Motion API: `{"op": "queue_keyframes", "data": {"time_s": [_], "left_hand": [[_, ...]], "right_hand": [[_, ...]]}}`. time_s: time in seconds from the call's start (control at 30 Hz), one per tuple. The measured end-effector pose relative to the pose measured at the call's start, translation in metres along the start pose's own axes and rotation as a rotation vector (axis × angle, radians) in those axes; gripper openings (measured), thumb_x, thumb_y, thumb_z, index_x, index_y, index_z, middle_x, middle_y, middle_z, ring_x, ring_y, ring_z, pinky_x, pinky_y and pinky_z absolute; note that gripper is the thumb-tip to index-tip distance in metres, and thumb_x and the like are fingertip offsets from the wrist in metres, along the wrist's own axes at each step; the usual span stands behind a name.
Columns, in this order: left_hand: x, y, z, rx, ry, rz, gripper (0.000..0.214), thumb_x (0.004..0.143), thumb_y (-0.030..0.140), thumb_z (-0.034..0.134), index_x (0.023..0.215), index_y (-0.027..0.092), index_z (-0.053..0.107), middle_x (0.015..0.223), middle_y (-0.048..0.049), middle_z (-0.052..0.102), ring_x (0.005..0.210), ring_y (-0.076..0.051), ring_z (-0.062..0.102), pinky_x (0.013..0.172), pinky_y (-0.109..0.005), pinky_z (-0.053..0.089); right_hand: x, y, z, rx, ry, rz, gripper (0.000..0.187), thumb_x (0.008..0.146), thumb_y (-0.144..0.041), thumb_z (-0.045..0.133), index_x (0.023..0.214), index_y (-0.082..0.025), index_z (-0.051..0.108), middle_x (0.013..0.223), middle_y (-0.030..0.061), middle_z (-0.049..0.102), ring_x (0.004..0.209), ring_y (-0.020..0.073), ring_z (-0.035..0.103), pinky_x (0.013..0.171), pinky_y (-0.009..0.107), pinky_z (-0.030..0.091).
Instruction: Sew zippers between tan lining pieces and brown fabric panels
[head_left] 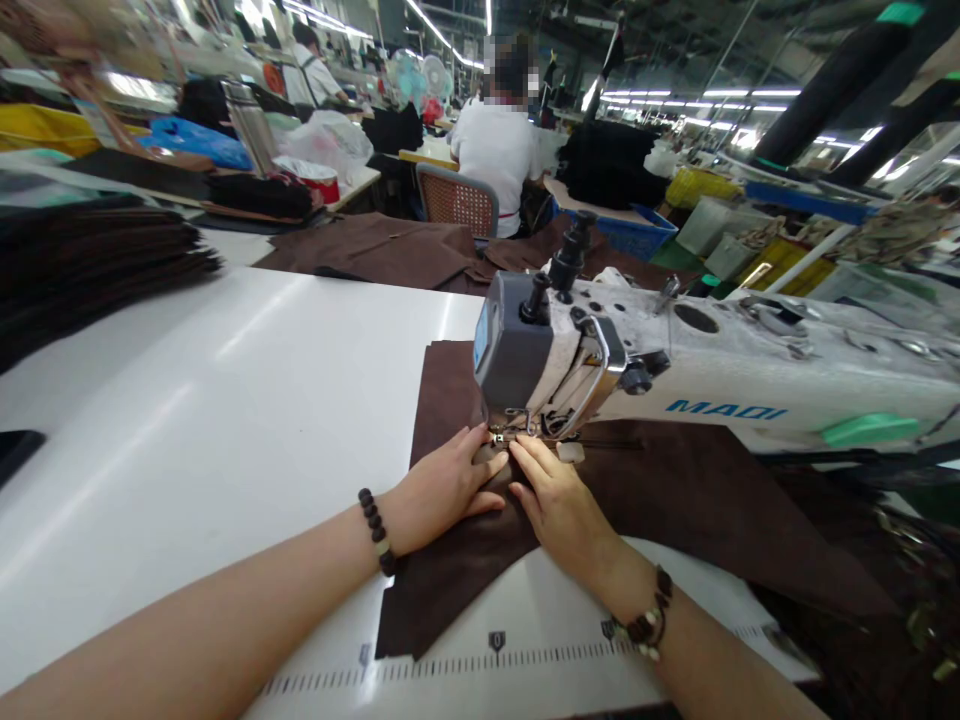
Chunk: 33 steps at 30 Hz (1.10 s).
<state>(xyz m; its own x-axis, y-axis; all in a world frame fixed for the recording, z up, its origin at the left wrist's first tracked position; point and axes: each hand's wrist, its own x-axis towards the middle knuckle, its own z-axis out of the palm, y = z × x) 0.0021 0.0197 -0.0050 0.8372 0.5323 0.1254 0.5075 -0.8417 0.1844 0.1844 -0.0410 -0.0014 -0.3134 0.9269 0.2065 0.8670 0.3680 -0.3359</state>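
A dark brown fabric piece [442, 400] lies under the head of a sewing machine [517, 340] and spreads out to the right along its arm. My left hand [446, 485] rests on the fabric just left of the presser foot [501, 437], fingers stretched out and palm down. My right hand [562, 505] lies flat on the same fabric, its fingertips close in front of the foot. Both hands press the cloth without gripping it. The needle's tip is too small to make out.
The white table [225, 420] has a printed ruler along its near edge. A stack of dark cut fabric [90, 270] sits at left. More brown fabric [375, 250] lies behind the table. Farther back, a person in a white shirt [495, 150] sits on a chair [457, 200].
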Motion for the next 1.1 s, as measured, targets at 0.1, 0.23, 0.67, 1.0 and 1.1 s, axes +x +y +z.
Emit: {"op": "queue_keyframes", "data": {"time_s": [0.1,0.23,0.67,1.0,1.1], "left_hand": [[0.001,0.001,-0.003,0.0,-0.008,0.011,0.051,0.084,0.046,0.049,0.122,0.011,0.049,0.121,-0.0199,0.044,0.112,-0.029,0.048,0.093,-0.042,0.044],[0.004,0.004,-0.007,-0.003,-0.004,0.013,0.048,0.083,0.045,0.051,0.118,0.011,0.053,0.118,-0.0188,0.047,0.113,-0.029,0.046,0.095,-0.042,0.041],[0.005,0.0,-0.008,-0.014,-0.001,0.025,0.049,0.086,0.041,0.05,0.122,0.009,0.049,0.114,-0.0179,0.047,0.104,-0.026,0.051,0.089,-0.04,0.046],[0.007,-0.002,-0.009,-0.015,0.049,0.04,0.046,0.086,0.043,0.049,0.119,0.01,0.051,0.114,-0.0159,0.045,0.103,-0.025,0.05,0.087,-0.038,0.046],[0.007,-0.003,-0.009,-0.008,0.043,0.041,0.045,0.086,0.043,0.05,0.118,0.011,0.051,0.115,-0.0155,0.044,0.104,-0.025,0.05,0.088,-0.038,0.046]], "right_hand": [[0.001,-0.001,-0.001,0.019,-0.018,0.007,0.043,0.087,-0.014,0.041,0.129,-0.008,0.042,0.13,0.0143,0.045,0.122,0.0233,0.039,0.104,0.051,0.031],[0.004,0.001,-0.003,0.022,-0.03,0.004,0.041,0.087,-0.015,0.04,0.128,-0.009,0.044,0.129,0.0147,0.046,0.122,0.0236,0.04,0.105,0.052,0.029],[0.006,0.0,-0.002,-0.023,-0.052,0.023,0.04,0.088,-0.014,0.041,0.128,-0.009,0.044,0.13,0.0129,0.046,0.12,0.0233,0.041,0.105,0.05,0.029],[0.009,0.003,-0.001,-0.014,-0.056,0.037,0.039,0.089,-0.017,0.04,0.127,-0.009,0.045,0.126,0.0138,0.049,0.116,0.0242,0.044,0.104,0.05,0.03],[0.01,0.003,-0.001,-0.004,-0.053,0.044,0.039,0.089,-0.016,0.041,0.127,-0.011,0.045,0.125,0.0127,0.049,0.116,0.0237,0.045,0.104,0.051,0.031]]}}
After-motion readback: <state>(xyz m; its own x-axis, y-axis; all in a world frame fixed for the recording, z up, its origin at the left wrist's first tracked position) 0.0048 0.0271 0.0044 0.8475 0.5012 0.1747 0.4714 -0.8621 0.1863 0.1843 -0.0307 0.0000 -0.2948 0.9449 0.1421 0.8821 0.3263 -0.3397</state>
